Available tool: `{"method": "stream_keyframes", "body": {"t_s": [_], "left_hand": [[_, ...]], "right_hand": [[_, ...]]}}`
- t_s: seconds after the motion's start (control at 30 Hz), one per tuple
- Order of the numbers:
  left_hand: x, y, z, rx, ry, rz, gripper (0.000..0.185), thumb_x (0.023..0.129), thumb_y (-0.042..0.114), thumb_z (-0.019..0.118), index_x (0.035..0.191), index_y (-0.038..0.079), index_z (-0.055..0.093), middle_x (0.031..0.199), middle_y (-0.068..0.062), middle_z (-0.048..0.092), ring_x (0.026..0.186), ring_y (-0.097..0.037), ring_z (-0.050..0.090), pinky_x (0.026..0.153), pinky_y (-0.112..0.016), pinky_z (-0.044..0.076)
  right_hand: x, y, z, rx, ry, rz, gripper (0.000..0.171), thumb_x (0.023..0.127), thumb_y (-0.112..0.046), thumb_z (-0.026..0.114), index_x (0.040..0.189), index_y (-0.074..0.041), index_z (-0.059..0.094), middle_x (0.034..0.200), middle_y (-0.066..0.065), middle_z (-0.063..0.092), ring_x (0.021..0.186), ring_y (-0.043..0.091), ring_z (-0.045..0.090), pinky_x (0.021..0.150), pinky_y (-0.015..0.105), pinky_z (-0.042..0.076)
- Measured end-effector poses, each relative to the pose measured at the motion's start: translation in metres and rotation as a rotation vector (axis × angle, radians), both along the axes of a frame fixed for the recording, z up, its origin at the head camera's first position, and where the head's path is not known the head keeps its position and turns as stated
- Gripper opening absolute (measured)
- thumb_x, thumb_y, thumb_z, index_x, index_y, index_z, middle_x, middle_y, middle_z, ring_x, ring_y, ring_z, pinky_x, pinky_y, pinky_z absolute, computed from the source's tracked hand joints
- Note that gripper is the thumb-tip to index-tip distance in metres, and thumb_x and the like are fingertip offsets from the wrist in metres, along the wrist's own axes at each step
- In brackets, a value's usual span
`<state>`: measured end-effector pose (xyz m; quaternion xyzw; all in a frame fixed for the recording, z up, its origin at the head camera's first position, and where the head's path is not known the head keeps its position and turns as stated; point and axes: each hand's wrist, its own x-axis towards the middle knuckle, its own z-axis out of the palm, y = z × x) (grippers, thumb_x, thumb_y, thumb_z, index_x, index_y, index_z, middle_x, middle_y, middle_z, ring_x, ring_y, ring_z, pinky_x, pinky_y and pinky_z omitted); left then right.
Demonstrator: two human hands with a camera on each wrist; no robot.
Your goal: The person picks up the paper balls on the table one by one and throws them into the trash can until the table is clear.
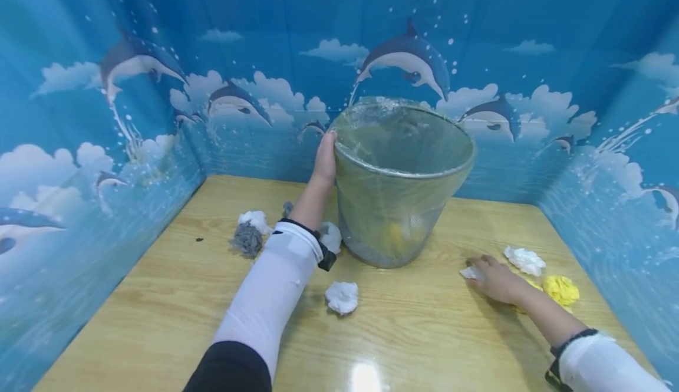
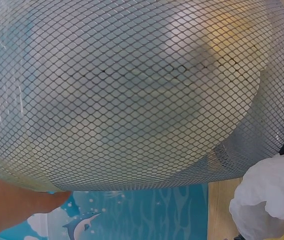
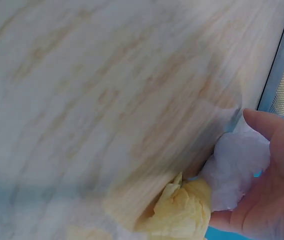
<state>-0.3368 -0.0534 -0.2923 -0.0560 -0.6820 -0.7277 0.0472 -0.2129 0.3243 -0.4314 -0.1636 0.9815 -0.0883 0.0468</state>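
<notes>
With some wads already in the bin (image 1: 398, 203), whose rim the left hand (image 1: 325, 162) grips, the right hand (image 1: 495, 279) closes on a white wad (image 1: 471, 272), and several more lie around both hands.

Staged booth: dolphin-print backdrop (image 1: 265, 38) walls around wooden table (image 1: 159, 297).
</notes>
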Motion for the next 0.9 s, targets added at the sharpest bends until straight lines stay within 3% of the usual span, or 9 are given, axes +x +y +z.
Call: {"method": "stream_keyframes", "body": {"t_s": [0.27, 0.57, 0.9], "left_hand": [[-0.0005, 0.0006, 0.0013, -0.005, -0.021, -0.008, 0.059, 0.100, 0.039, 0.022, 0.153, 0.012, 0.026, 0.159, -0.004, 0.024, 0.146, -0.023, 0.023, 0.119, -0.041, 0.019], [-0.0004, -0.0001, -0.0008, -0.007, -0.009, -0.001, 0.058, 0.100, 0.039, 0.022, 0.150, 0.011, 0.032, 0.155, -0.006, 0.031, 0.142, -0.023, 0.030, 0.117, -0.042, 0.022], [-0.0021, 0.0000, -0.0004, 0.011, 0.009, 0.001, 0.049, 0.100, 0.036, 0.022, 0.130, 0.004, 0.043, 0.134, -0.012, 0.042, 0.124, -0.024, 0.040, 0.111, -0.043, 0.028]], "right_hand": [[0.0005, -0.0044, -0.0040, -0.024, 0.020, 0.014, 0.042, 0.087, -0.019, 0.068, 0.120, 0.004, 0.057, 0.118, 0.039, 0.052, 0.102, 0.057, 0.054, 0.082, 0.063, 0.047], [-0.0016, -0.0097, -0.0079, -0.009, 0.074, 0.019, 0.035, 0.084, -0.017, 0.072, 0.112, 0.000, 0.060, 0.109, 0.033, 0.057, 0.095, 0.052, 0.058, 0.077, 0.060, 0.049], [-0.0042, -0.0077, -0.0080, -0.008, 0.084, 0.044, 0.033, 0.083, -0.014, 0.073, 0.109, 0.001, 0.061, 0.099, 0.024, 0.060, 0.087, 0.042, 0.061, 0.073, 0.052, 0.051]]}}
